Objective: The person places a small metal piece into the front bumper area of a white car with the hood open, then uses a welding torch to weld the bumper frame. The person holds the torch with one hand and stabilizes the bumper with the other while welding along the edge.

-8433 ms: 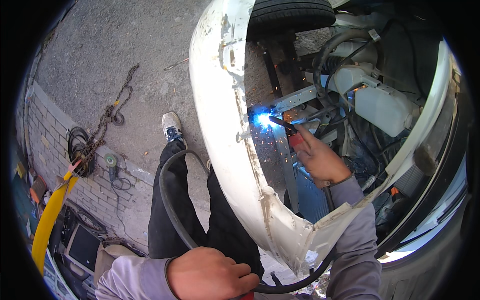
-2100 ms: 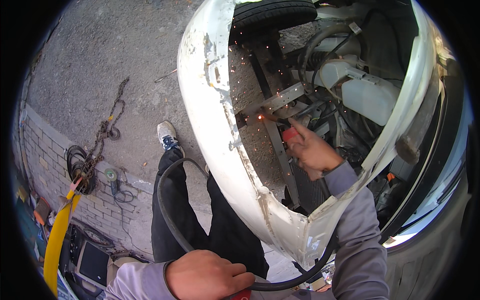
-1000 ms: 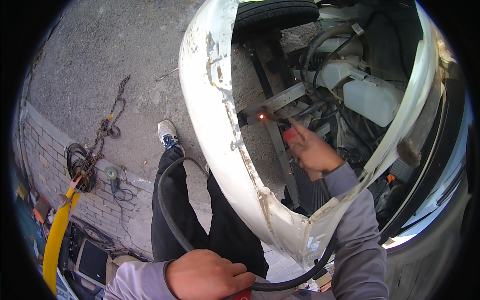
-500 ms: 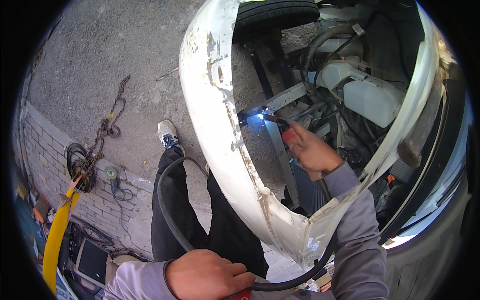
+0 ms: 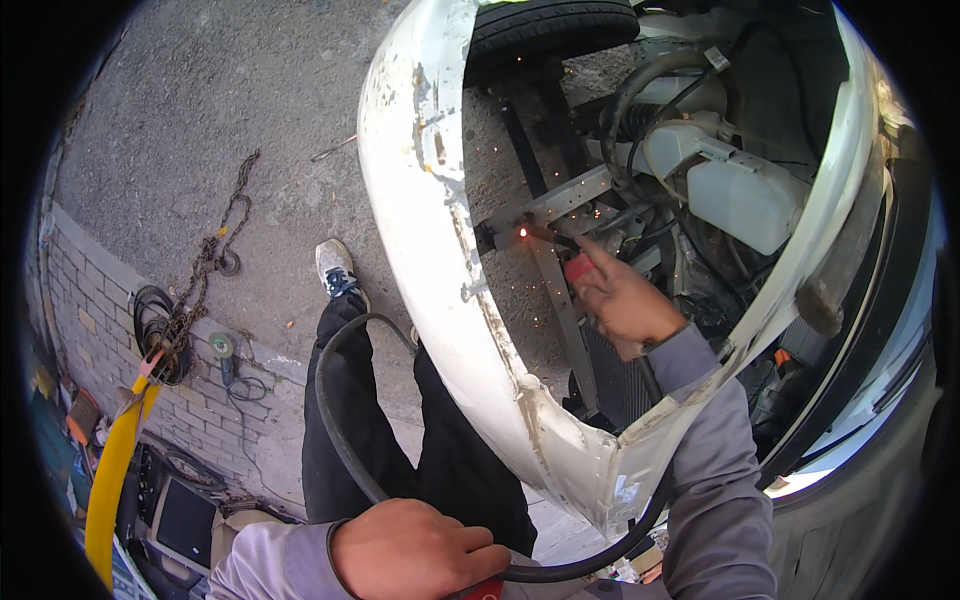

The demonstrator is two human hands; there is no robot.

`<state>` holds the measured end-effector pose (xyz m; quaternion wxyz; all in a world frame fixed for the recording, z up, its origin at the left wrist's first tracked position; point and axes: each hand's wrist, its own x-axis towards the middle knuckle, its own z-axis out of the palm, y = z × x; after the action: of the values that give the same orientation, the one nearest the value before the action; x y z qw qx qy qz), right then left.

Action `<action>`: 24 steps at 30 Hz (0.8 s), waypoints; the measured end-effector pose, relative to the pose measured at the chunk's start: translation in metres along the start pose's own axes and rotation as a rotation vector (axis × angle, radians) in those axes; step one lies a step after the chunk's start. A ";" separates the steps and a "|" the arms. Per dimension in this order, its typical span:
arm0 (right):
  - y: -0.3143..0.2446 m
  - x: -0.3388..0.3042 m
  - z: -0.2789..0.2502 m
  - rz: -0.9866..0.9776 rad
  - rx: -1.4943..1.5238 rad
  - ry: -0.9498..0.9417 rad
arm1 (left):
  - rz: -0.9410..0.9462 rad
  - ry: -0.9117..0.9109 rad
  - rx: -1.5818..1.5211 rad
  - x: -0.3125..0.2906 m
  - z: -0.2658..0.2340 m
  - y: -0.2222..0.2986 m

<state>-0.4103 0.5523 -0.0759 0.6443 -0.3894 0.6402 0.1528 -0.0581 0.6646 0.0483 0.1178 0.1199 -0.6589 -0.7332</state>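
Observation:
My right hand (image 5: 632, 308) is closed round the red handle of a welding torch (image 5: 578, 268) inside the open front of a white vehicle body. The torch's tip is at a metal bracket (image 5: 550, 265) where it meets a crossbar (image 5: 570, 195). A small red-orange glow marks that joint, with sparks scattered around it. At the bottom, my left hand (image 5: 415, 548) is closed in a fist over the thick black cable (image 5: 335, 430). A red thing (image 5: 484, 591) shows just under its fingertips, mostly out of view, so what the fingers grip is hidden.
The curved white body panel (image 5: 420, 200) stands between my legs and the engine bay. Inside are a tyre (image 5: 550, 35), a white plastic tank (image 5: 745, 205), hoses and a radiator (image 5: 620, 380). A rusty chain (image 5: 205, 265), yellow strap (image 5: 118, 480) and angle grinder (image 5: 222, 350) lie left.
The bright blue-white arc at the torch tip has gone out, leaving a red-orange glow, and orange sparks now fly around it. Both hands stay in nearly the same place.

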 end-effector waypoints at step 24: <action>0.011 0.012 0.002 -0.192 -0.096 0.066 | -0.003 -0.015 0.016 0.000 -0.002 0.000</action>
<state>-0.4148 0.5568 -0.0909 0.6150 -0.4843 0.6129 0.1078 -0.0578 0.6621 0.0479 0.1108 0.1162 -0.6653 -0.7291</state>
